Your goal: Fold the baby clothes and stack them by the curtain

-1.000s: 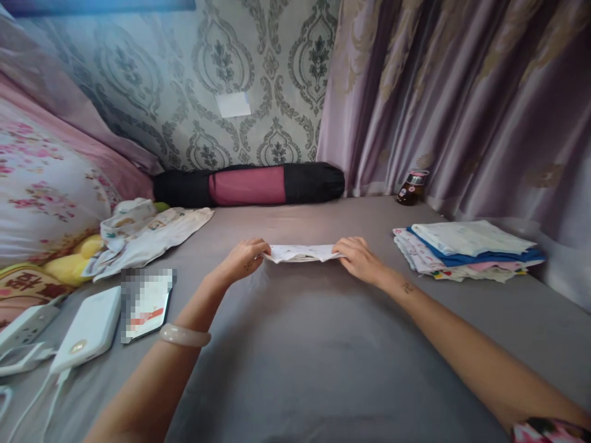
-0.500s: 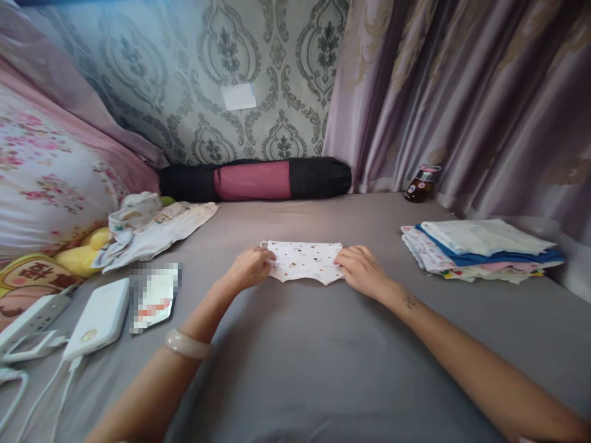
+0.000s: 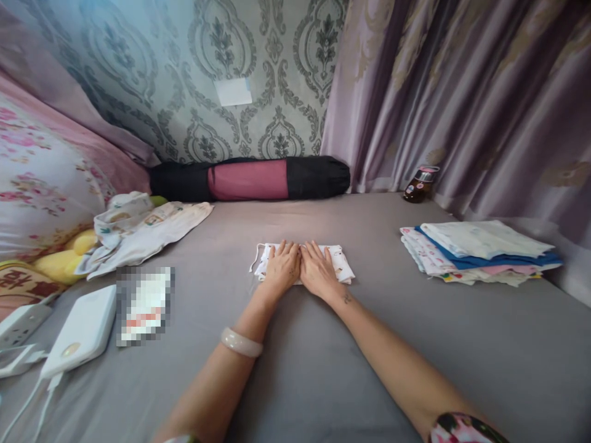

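Note:
A small folded white garment (image 3: pixel 342 266) with a tiny print lies flat on the grey bed sheet (image 3: pixel 295 357). From its left end a thin white tie string hangs out onto the sheet. My left hand (image 3: pixel 282 268) rests palm down on the garment, fingers stretched out. Beside it, my right hand (image 3: pixel 317 269) presses flat on the same cloth, fingers extended and thumb close to the left hand. The middle of the garment is hidden under both hands.
To the right sits a stack of folded clothes (image 3: pixel 484 240), with a brown bottle (image 3: pixel 419 184) behind it. A long black-and-red rolled bag (image 3: pixel 249 178) lies along the wall. At left are loose clothes (image 3: pixel 143 234), a white power bank (image 3: pixel 83 329) with cables, and a power strip (image 3: pixel 23 323).
Both hands have let go of the garment's side edges and come together on top, now lying flat. The garment looks narrower from front to back, and its tie string shows more at left.

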`<act>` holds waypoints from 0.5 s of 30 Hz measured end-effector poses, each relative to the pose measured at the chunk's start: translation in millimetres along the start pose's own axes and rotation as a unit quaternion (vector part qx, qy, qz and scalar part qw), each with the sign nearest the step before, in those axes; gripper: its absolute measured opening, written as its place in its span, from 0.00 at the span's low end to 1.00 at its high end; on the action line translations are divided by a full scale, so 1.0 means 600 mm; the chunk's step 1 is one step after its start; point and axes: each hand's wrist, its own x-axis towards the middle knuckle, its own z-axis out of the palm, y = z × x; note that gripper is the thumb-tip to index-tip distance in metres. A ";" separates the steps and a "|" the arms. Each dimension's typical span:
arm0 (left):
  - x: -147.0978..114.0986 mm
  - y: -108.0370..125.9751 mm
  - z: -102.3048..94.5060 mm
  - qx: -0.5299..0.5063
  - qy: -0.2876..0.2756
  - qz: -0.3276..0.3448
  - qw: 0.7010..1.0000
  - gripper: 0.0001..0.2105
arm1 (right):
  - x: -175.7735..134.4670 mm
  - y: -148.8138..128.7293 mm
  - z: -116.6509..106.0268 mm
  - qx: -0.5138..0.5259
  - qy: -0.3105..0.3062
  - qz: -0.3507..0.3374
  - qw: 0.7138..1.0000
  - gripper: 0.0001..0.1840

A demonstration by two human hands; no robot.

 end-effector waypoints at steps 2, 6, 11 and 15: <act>-0.003 -0.002 0.001 0.005 0.003 0.003 1.000 0.21 | -0.001 0.003 0.005 -0.001 0.007 0.001 1.000 0.27; -0.005 -0.001 0.007 0.017 0.020 0.014 1.000 0.22 | 0.001 0.005 0.010 -0.003 0.004 -0.006 1.000 0.27; -0.007 0.002 0.010 0.023 0.030 0.021 0.999 0.22 | 0.000 0.003 0.005 -0.009 0.009 -0.018 1.000 0.28; -0.009 0.001 0.009 0.028 0.029 0.021 0.999 0.23 | 0.001 0.006 0.005 -0.006 0.000 -0.026 1.000 0.28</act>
